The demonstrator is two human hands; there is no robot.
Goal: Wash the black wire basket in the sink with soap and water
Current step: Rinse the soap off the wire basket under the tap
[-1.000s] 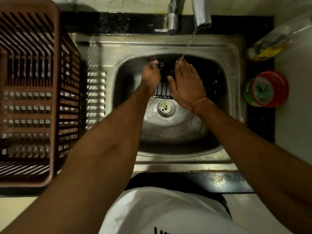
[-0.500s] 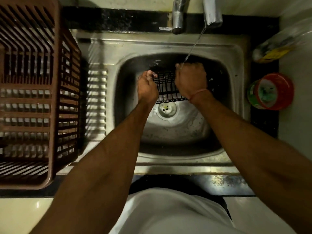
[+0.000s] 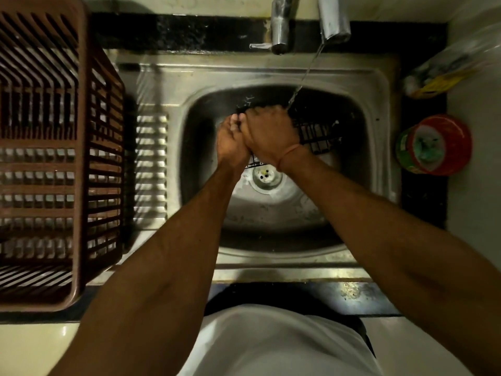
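the steel sink [image 3: 271, 69] sat in a dark tabletop [image 3: 189, 31], dimly lit. the black wire basket [image 3: 317, 134] lay in its bowl. my left hand [image 3: 230, 139] and right hand [image 3: 268, 131] were pressed together, curled over it; grip unclear.

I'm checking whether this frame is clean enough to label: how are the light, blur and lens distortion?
Head view: dim, warm light with the black wire basket lost against the dark sink bowl; motion blur smears both the left hand and right hand; glare on the sink's front rim; wide-angle bending stretches the brown crate.
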